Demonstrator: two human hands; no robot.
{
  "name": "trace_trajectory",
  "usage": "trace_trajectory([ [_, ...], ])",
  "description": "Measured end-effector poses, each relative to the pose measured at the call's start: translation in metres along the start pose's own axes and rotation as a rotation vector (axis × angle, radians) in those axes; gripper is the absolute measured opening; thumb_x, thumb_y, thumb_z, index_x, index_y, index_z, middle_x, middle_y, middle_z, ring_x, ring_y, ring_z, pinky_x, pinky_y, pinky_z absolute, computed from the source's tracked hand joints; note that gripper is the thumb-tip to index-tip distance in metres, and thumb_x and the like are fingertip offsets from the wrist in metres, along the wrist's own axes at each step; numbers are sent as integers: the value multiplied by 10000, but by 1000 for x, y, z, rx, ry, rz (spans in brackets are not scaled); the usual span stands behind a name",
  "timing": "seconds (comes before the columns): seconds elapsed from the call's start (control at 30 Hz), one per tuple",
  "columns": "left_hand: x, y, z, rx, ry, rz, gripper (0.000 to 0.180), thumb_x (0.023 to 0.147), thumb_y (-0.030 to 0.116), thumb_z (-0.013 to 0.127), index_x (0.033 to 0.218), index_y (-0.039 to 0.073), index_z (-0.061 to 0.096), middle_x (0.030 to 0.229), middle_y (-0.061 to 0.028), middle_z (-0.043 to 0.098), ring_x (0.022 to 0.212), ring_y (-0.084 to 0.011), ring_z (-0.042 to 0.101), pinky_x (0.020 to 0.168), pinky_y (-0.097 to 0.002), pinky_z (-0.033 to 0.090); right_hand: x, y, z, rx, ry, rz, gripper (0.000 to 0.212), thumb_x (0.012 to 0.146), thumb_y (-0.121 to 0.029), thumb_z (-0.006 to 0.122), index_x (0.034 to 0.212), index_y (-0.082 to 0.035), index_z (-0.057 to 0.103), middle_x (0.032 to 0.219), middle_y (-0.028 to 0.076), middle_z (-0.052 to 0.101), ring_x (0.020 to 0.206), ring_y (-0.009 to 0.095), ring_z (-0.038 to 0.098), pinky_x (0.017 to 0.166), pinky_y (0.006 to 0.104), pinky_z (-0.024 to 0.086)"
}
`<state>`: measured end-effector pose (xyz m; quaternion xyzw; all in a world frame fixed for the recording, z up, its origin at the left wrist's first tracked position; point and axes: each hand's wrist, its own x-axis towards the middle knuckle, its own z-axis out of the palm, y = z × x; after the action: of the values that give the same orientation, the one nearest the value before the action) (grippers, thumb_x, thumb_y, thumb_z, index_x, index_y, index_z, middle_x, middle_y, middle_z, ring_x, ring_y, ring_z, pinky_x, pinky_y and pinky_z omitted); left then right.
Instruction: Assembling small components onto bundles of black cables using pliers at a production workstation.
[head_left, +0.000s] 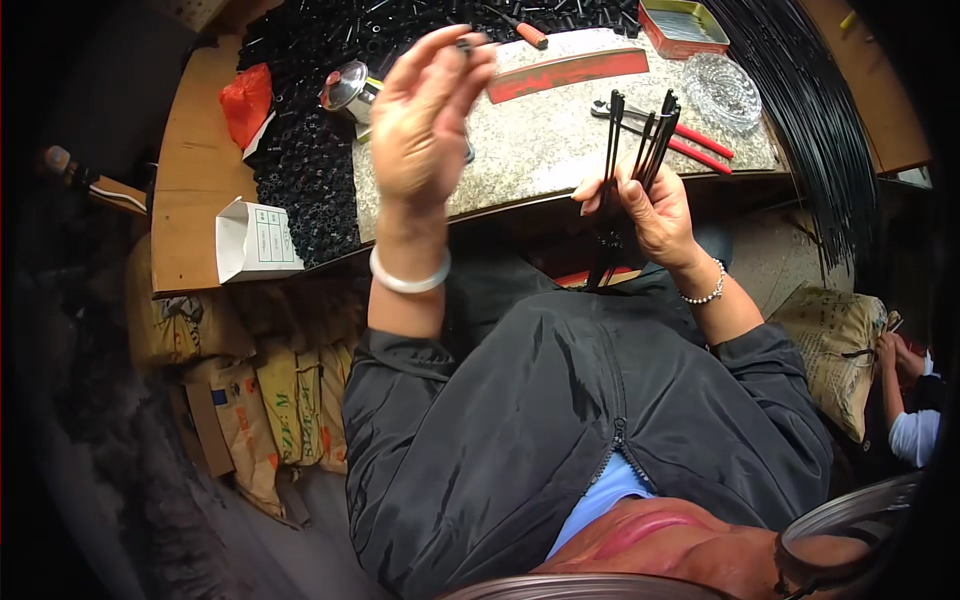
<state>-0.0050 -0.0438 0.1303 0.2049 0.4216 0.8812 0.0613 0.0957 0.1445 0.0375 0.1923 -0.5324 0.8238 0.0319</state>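
workbench (185, 195) | black parts (310, 190) | white box (256, 240) | red strip (570, 74) | pliers (705, 141) | glass dish (722, 93)

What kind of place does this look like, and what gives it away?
Probably a small workshop for hand assembly: the workbench is heaped with small black parts, long black strands droop over its edge, and red-handled pliers lie on top.

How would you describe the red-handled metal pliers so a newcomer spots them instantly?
Start at the pale speckled slab. Toward its right edge, just below the round clear glass dish and partly behind the thin black rods in the person's right hand, lie the pliers. Unlike the flat red strip nearby, they have two slender red handles.
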Motion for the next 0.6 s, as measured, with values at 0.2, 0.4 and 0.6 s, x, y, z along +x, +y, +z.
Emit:
trace_trajectory([
  [0.2,10,-25,47,-103,-238,-176,232,885,98,539,1085,-18,554,1017,-165,610,896,-218,625,770,-301,521,0,-4,11,-38,8,-1,260,917,-297,496,840,-63,412,912,165,599,770,148,566,731,282,475],
  [0.4,-3,-29,55,-60,-325,-252,276,894,66,490,1143,-51,509,1112,-203,562,928,-212,607,837,-315,498,-2,-7,9,-5,56,71,276,907,-280,523,961,-10,552,873,41,614,724,79,555,703,226,466],
  [0.6,-4,-30,56,-167,-328,-299,254,876,32,510,1113,-59,526,1091,-191,567,923,-212,614,827,-311,505,0,-7,11,-19,78,49,286,902,-291,533,932,-9,574,826,20,609,708,70,545,683,216,455],
])
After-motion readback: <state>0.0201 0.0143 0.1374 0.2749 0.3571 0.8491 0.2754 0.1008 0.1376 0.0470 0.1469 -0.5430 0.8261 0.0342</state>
